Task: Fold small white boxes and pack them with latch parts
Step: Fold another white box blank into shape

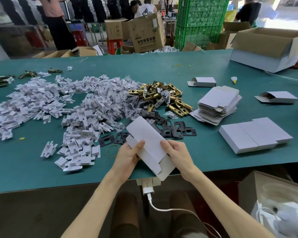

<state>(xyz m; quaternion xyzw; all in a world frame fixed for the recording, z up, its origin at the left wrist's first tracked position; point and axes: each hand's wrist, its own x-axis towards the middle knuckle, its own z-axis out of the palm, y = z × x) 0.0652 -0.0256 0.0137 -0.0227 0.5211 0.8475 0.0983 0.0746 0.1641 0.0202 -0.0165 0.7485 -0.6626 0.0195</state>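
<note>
Here, the left hand (127, 156) has its thumb pressed flat on the smooth matte face of a small white cardboard box (149, 145), with the other fingers curled beneath it, while the right hand (176, 154) pinches the opposite long edge between thumb and fingers. The box is part-formed, held tilted just above the near edge of the green felt-like table (205, 152), its raw grey inner flap hanging open toward the person. Just beyond it lie flat black metal strike plates (172, 130) with rectangular cut-outs, and a thin yellow rubber band (112, 151) beside the left hand. Farther back sits a heap of shiny brass-coloured cylindrical latch bolts (162, 98), touching a broad spread of white notched cardboard inserts (58, 107) to the left. To the right stands a slumped stack of flat unfolded white box blanks (218, 103), and nearer the edge, three closed white boxes (255, 134) side by side.
</note>
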